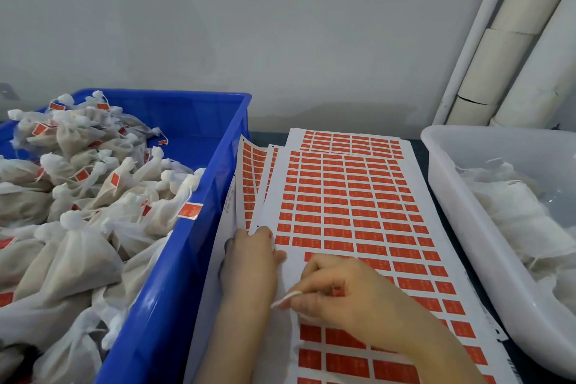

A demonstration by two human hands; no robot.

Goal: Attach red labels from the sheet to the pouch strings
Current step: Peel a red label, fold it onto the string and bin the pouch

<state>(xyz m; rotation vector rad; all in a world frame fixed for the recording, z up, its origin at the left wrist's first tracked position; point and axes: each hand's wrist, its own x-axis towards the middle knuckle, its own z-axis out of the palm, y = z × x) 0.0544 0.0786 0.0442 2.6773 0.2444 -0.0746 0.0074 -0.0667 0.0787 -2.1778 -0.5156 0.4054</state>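
Note:
A white label sheet (349,196) with rows of red labels lies in front of me, on top of other such sheets. My left hand (249,262) rests palm down on the sheet's left edge and holds nothing. My right hand (346,296) is over the sheet's lower middle. Its thumb and forefinger pinch a small peeled label (288,299), whose pale back shows at the fingertips. A blue crate (193,227) on the left is piled with white mesh pouches (78,246), many with red labels on their strings.
A translucent white tub (461,215) at the right holds white mesh pouches (511,206) with no labels visible. More label sheets (249,171) fan out under the top one beside the crate. White pipes (505,50) lean on the grey wall behind.

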